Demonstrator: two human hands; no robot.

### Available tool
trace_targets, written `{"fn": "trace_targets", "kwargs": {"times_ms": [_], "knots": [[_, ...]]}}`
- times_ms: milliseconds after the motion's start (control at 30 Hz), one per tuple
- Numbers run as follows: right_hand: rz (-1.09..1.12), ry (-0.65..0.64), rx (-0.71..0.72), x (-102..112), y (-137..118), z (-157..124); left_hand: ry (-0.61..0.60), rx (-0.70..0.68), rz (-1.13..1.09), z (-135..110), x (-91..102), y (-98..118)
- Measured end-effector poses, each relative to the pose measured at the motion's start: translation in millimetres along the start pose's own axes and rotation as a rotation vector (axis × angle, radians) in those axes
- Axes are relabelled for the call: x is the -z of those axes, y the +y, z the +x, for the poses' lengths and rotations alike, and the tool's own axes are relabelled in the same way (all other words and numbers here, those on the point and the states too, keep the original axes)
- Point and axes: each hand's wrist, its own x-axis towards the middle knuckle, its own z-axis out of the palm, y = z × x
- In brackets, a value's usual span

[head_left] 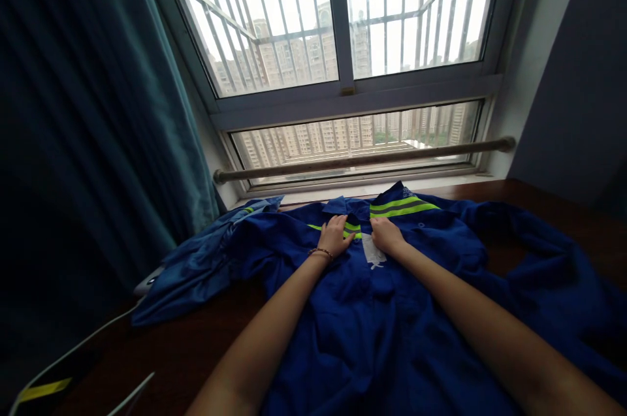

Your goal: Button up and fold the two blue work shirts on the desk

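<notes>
A blue work jacket with yellow-green and grey reflective stripes lies spread over the dark wooden surface, its collar toward the window. On its chest, left of the front opening, my left hand rests with fingers spread, palm down on the stripe. My right hand is closed on the jacket's front edge, just below the right stripe. Between the two hands a whitish label or patch shows at the opening. What lies under my right fingers is hidden.
Another blue garment lies at the left, beside the dark curtain. A white cable runs along the left of the brown wooden surface. Beyond the jacket, a metal rail crosses in front of the barred window.
</notes>
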Motion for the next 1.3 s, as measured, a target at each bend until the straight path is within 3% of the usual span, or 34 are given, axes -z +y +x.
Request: {"fn": "trace_targets", "kwargs": {"times_ms": [200, 300, 433, 600, 800, 967, 1167, 1300], "knots": [[-0.007, 0.045, -0.212, 13.8, -7.9, -3.4, -0.136, 0.082, 0.075, -5.6, 0.1, 3.1], [0.054, 0.049, -0.272, 19.0, -3.0, -2.8, -0.079, 0.071, 0.084, -5.4, 3.8, 4.6], [0.216, 0.008, -0.326, 21.4, 12.0, 5.1, 0.092, -0.109, 0.069, -4.4, 13.8, 12.2], [0.496, -0.076, -0.307, 22.6, 23.4, 15.7, -0.083, -0.364, -0.044, -2.6, 15.4, 18.8], [0.668, -0.161, -0.238, 25.0, 26.6, 14.1, -0.112, -0.36, -0.092, -1.5, 10.2, 16.3], [0.526, -0.222, -0.161, 21.6, 16.4, 13.7, -0.124, -0.333, -0.095, -0.6, 9.4, 16.1], [0.255, -0.125, -0.071, 13.8, -17.1, -5.8, -0.135, -0.297, -0.068, 0.3, 7.3, 16.2], [0.16, -0.11, -0.045, 13.7, -25.7, -15.1, -0.129, -0.29, -0.057, 0.1, 7.0, 15.4]]}}
